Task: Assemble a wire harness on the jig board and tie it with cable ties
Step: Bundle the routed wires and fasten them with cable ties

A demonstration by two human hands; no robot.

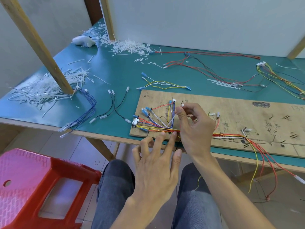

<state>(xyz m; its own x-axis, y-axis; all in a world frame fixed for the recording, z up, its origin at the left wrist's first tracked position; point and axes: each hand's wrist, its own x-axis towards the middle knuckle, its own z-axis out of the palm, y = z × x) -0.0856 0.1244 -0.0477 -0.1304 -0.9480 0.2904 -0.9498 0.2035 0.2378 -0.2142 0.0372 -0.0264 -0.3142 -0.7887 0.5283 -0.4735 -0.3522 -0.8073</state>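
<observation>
Wire harness (158, 128): one bundle of red, yellow, blue, white and black wires lying along the near edge of the single wooden jig board (231, 109) on the green worktop (115, 71). At its left end it fans out to blue terminals and a white connector, and at its right end loose red and yellow strands hang off the worktop. Of the two hands, the left hand (156, 164) is spread with two fingertips touching the bundle. The right hand (194, 128) pinches the white tip of what looks like a cable tie (182, 105) between thumb and forefinger above it.
</observation>
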